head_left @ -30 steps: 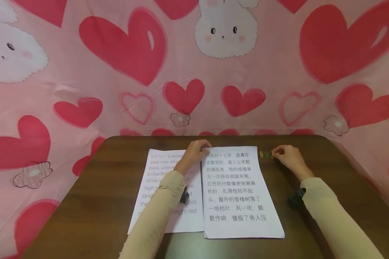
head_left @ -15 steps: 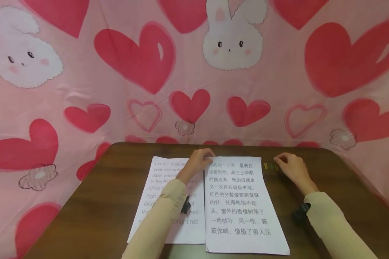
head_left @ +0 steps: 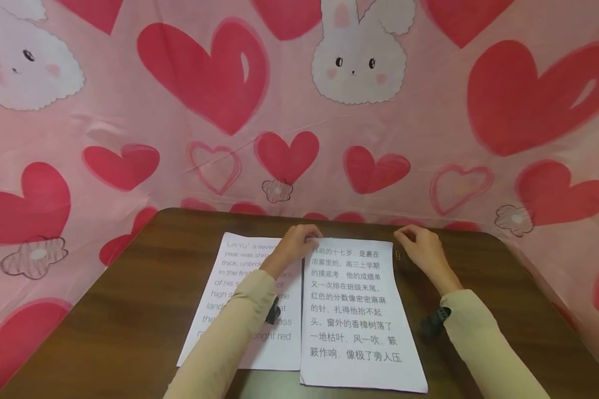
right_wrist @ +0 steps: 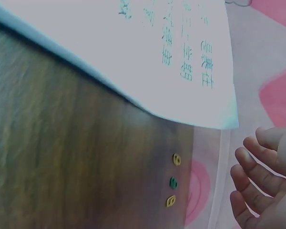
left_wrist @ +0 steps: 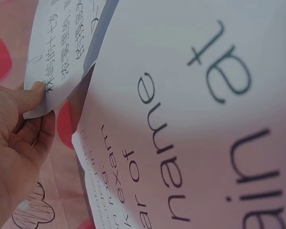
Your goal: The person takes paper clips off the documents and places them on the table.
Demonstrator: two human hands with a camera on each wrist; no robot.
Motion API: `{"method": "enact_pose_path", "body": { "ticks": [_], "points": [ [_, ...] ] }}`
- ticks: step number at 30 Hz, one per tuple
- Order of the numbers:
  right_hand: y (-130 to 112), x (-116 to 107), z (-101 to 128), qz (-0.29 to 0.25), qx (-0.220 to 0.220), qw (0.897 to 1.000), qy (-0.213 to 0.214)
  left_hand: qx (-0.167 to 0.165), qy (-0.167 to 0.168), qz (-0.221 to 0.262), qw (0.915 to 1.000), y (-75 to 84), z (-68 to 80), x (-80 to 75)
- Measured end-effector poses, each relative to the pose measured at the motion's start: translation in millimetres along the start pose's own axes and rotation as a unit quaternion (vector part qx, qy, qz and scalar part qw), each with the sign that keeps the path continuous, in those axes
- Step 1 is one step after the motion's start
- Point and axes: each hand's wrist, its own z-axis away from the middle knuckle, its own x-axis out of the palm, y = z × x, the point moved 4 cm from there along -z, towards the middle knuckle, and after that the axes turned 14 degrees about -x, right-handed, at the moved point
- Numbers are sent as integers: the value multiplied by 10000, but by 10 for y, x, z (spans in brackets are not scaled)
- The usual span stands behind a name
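Two printed paper stacks lie side by side on the table. My left hand [head_left: 297,242] pinches the top left corner of the right stack, the one with Chinese text [head_left: 349,310], between thumb and fingers. In the left wrist view, that corner [left_wrist: 38,102] is lifted. My right hand [head_left: 419,246] is at the same stack's top right corner, holding nothing; in the right wrist view its fingers [right_wrist: 257,183] are spread and slightly bent, apart from the paper. Two yellow paper clips [right_wrist: 177,159] and a green paper clip [right_wrist: 173,182] lie in a row near it.
Left of that stack is the English-text stack [head_left: 259,354], partly hidden under my left arm. The brown wooden table [head_left: 130,310] ends at a pink cloth backdrop [head_left: 219,210] with hearts and rabbits. Dark wrist devices [head_left: 435,321] sit at both sleeves.
My right hand has left the rightmost yellow paper clip and moved left, to the Chinese stack's top right corner. My left hand keeps its pinch. The head view has shifted slightly.
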Motion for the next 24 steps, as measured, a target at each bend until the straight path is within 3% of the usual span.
{"method": "enact_pose_path", "body": {
  "ticks": [8, 16, 24],
  "points": [
    [-161, 83, -118, -322, -318, 9989, 108, -4, -12, -8, 10000, 42, -3, -13],
    [-457, 311, -297, -661, -564, 9956, -364, -15, 44, 13, 10000, 12, -19, -36],
    [-682, 457, -388, -588, -845, 9911, -844, 106, 19, -64, 9999, 36, -36, -18]
  ]
}}
